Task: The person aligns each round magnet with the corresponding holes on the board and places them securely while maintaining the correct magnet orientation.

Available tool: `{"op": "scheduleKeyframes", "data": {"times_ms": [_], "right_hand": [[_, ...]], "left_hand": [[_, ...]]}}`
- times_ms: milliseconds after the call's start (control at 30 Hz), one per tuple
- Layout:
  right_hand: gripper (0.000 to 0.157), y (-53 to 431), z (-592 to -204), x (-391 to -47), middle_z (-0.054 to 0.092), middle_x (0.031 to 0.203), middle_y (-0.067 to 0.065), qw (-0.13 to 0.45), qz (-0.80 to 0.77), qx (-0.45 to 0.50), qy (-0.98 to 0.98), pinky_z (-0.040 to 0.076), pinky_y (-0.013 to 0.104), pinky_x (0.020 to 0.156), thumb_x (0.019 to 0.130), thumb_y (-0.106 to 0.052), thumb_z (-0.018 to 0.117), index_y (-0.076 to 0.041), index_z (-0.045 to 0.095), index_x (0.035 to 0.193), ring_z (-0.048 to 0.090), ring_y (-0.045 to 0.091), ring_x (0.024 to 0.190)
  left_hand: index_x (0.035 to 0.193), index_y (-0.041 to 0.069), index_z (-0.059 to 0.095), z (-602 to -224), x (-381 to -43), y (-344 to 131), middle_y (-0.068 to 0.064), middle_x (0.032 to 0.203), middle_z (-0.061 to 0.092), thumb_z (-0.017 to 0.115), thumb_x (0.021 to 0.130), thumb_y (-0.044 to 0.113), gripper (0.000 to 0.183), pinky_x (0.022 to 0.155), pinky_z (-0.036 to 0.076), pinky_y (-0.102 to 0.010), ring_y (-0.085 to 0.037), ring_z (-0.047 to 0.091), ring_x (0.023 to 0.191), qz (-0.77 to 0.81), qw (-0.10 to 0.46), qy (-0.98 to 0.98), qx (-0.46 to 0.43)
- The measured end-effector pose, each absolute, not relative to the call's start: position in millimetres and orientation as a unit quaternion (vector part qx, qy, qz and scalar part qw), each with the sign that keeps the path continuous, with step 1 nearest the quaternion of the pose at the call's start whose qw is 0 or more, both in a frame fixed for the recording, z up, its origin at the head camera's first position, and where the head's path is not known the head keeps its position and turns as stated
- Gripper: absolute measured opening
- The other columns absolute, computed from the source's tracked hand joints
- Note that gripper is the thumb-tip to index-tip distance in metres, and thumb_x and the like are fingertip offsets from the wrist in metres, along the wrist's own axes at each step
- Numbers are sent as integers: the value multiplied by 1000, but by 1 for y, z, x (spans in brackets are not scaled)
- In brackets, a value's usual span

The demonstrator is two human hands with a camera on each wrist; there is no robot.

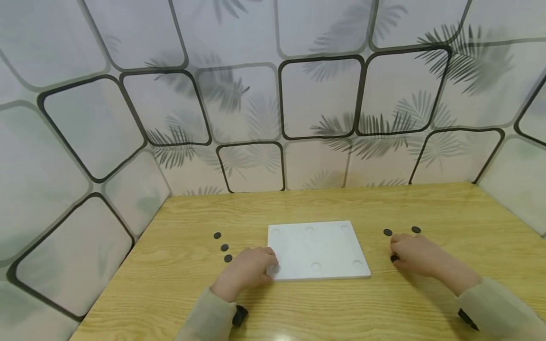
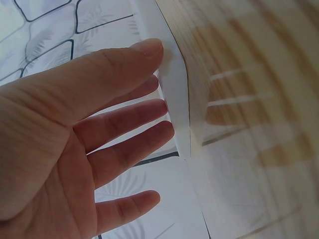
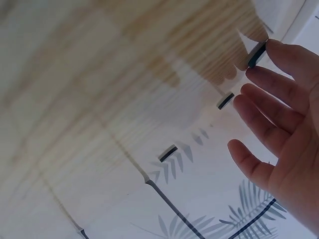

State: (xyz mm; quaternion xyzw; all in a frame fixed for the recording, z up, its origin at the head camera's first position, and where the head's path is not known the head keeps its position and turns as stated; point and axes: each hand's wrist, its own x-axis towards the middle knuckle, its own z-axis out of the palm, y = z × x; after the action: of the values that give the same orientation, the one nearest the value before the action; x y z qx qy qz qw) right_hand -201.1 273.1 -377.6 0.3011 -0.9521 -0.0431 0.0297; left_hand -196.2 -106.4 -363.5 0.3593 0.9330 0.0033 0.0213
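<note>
A white rectangular board (image 1: 315, 248) with shallow round recesses lies flat on the wooden table. My left hand (image 1: 251, 267) is at its near left corner; in the left wrist view, the thumb and several loosely straight fingers (image 2: 130, 152) reach the board's edge (image 2: 178, 104), with no disc showing between them. To the right of the board, my right hand (image 1: 415, 255) pinches a small black disc (image 3: 257, 54) between thumb and forefinger, low over the table. Its other fingers are spread. Two more black discs, one nearer (image 1: 387, 232) and one farther right (image 1: 415, 229), lie just beyond that hand.
Left of the board, three black discs (image 1: 224, 247) lie in a slanting row on the table (image 1: 298, 308). A patterned cloth wall (image 1: 315, 99) with leaf prints and dark rounded frames stands behind the table and along both sides.
</note>
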Motion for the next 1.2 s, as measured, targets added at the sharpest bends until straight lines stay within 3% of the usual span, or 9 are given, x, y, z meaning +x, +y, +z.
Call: {"op": "scheduleKeyframes", "data": {"times_ms": [267,433,533,633,767,1200], "right_hand": [[22,272,-377,-202,49,78,-2,28,-36,296,-954,31,28,48,70,-14,73,-17,52,65,41,9,60],[28,272,-379,-203,53,85,1,37,-26,290,-956,32,28,48,68,-12,73,-19,47,63,47,15,66],[31,272,-379,-203,55,91,6,51,-31,293,-954,37,33,50,67,-12,74,-19,43,62,52,24,76],[31,271,-376,-204,57,99,13,65,-42,295,-952,42,46,56,66,-13,73,-19,42,61,53,34,87],[26,267,-371,-208,55,105,19,79,-42,295,-951,42,55,62,67,-14,71,-21,47,59,52,38,92],[24,248,-360,-223,52,111,20,68,-22,300,-951,40,56,69,69,-15,70,-20,48,61,48,38,99]], "left_hand": [[92,15,68,-363,-195,-106,3,95,59,74,72,23,23,62,45,-24,-9,55,77,-3,23,934,357],[92,15,68,-364,-196,-106,4,96,59,74,71,24,24,62,45,-24,-9,56,78,-3,24,935,355],[92,16,68,-364,-196,-106,4,96,59,74,71,25,24,62,45,-24,-9,56,79,-4,25,935,355],[93,16,68,-365,-196,-106,4,97,59,74,71,25,24,63,46,-25,-9,56,80,-6,27,935,354],[93,15,67,-364,-196,-105,3,97,59,73,72,25,24,64,46,-25,-10,56,81,-7,28,935,352],[90,15,67,-362,-195,-106,3,97,60,73,72,24,21,63,45,-23,-9,56,80,-7,21,934,356]]}}
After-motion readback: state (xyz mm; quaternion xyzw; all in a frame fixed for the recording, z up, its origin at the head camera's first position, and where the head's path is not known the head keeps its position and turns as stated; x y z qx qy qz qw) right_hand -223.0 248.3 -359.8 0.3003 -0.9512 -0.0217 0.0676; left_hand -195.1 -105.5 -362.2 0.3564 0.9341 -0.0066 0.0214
